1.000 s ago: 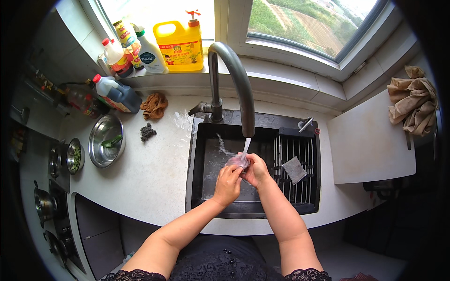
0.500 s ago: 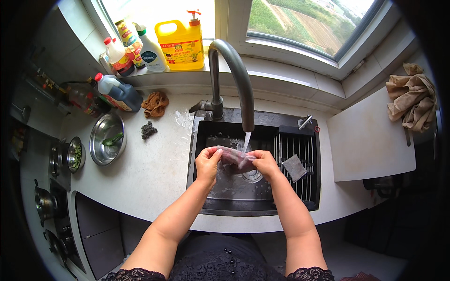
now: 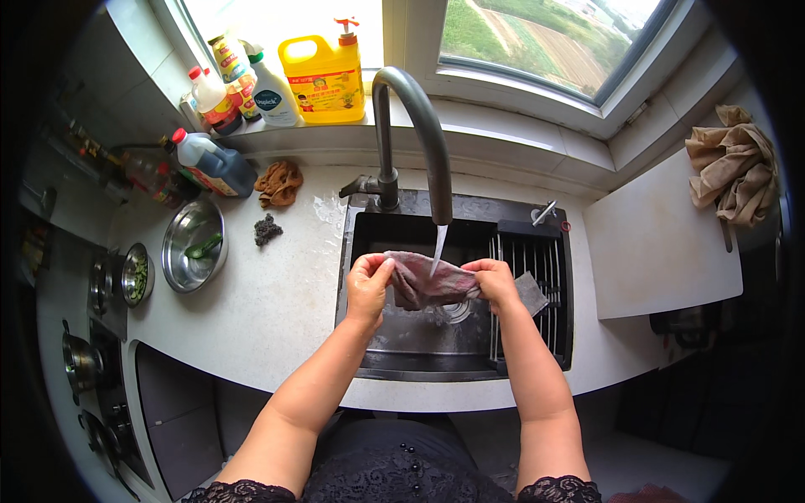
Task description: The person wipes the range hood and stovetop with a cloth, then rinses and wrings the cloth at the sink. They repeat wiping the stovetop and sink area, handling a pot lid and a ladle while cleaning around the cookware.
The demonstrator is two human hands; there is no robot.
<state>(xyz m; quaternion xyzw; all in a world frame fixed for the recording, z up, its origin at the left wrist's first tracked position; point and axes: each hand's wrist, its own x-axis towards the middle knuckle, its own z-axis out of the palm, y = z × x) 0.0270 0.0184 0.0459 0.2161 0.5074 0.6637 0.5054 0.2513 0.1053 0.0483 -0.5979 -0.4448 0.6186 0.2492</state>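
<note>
A wet pinkish-grey cloth (image 3: 429,283) is stretched between both hands over the dark sink (image 3: 394,352). My left hand (image 3: 369,281) pinches its left end and my right hand (image 3: 496,281) grips its right end. Water runs from the tall grey curved tap (image 3: 417,126) onto the middle of the cloth. The sink drain (image 3: 456,312) shows just below the cloth.
A dark rack (image 3: 537,285) with a grey sponge pad (image 3: 531,293) fills the sink's right side. Left on the counter stand a steel bowl (image 3: 194,245), a dark scourer (image 3: 267,228) and brown cloth (image 3: 278,182). Bottles and a yellow jug (image 3: 325,77) line the sill. A white board (image 3: 658,243) and beige towel (image 3: 736,172) lie right.
The cloth was bunched in both hands under the water. My hands have moved apart and up, spreading it out flat beneath the stream.
</note>
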